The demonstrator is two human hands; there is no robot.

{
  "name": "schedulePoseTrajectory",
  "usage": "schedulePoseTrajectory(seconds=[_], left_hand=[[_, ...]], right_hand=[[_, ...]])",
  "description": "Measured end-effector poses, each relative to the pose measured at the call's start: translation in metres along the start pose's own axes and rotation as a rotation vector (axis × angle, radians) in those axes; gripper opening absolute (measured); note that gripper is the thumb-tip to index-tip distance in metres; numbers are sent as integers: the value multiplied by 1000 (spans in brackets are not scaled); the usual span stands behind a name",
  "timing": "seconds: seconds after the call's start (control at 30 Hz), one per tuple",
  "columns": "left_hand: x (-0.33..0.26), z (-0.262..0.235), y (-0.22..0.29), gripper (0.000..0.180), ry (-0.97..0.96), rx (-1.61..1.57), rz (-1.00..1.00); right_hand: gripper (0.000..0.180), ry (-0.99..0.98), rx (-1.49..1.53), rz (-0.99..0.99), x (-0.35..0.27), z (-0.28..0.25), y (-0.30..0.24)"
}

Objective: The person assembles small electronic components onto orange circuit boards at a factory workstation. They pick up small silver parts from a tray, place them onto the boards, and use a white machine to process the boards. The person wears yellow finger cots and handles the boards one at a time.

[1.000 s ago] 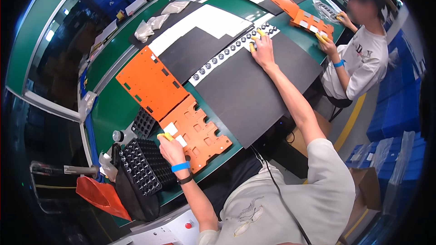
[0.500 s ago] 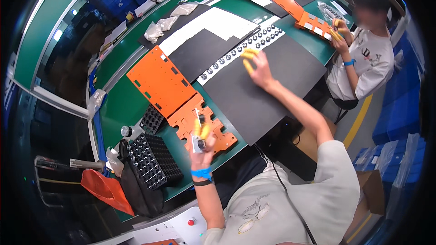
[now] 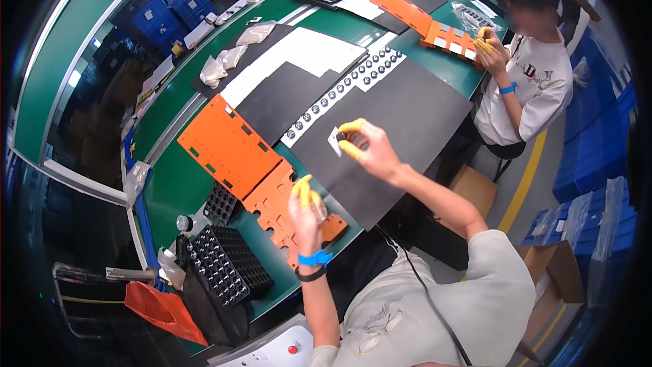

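Observation:
My right hand (image 3: 375, 154), with yellow finger covers, pinches a small white plate with a black round part (image 3: 335, 140) above the dark grey mat (image 3: 401, 143). My left hand (image 3: 309, 214) hangs over the lower panel of an orange two-panel fixture (image 3: 268, 197) with cut-outs along its edges. Its covered fingers are loosely bent and apart, slightly blurred, and I see nothing between them. Beyond my right hand a white strip (image 3: 318, 107) bears rows of small black round parts.
To the left stand a black tray of many round cells (image 3: 227, 265) and a smaller black tray (image 3: 221, 204). Clear bags (image 3: 231, 58) lie at the back on dark and white sheets. Across at the right, a co-worker (image 3: 523, 75) handles something small above another orange fixture (image 3: 451, 39).
My right hand has come back from the white strip toward me, now holding the small plate. The white piece with black parts seen earlier in my left hand no longer shows there.

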State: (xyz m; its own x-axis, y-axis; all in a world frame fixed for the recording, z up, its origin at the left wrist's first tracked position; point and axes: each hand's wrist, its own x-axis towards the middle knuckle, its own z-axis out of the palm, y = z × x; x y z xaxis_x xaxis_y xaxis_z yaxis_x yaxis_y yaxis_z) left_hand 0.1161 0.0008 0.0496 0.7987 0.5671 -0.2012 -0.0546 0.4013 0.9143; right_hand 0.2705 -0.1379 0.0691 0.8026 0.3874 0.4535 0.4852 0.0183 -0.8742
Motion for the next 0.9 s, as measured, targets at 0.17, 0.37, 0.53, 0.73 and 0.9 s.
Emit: schedulePoseTrajectory(seconds=[0.17, 0.37, 0.53, 0.73, 0.9], left_hand=[[12, -48, -17, 22, 109, 150, 76], [2, -30, -30, 22, 145, 220, 279], [3, -36, -29, 21, 96, 224, 260], [2, -35, -30, 22, 114, 242, 303], [0, -28, -25, 22, 127, 201, 271]], right_hand=[[21, -16, -563, -91, 59, -27, 71], [22, 105, -847, -190, 101, -39, 145], [19, 124, -954, -226, 112, -34, 166], [18, 173, -964, -254, 113, -29, 174], [20, 156, -985, -246, 116, -31, 173]])
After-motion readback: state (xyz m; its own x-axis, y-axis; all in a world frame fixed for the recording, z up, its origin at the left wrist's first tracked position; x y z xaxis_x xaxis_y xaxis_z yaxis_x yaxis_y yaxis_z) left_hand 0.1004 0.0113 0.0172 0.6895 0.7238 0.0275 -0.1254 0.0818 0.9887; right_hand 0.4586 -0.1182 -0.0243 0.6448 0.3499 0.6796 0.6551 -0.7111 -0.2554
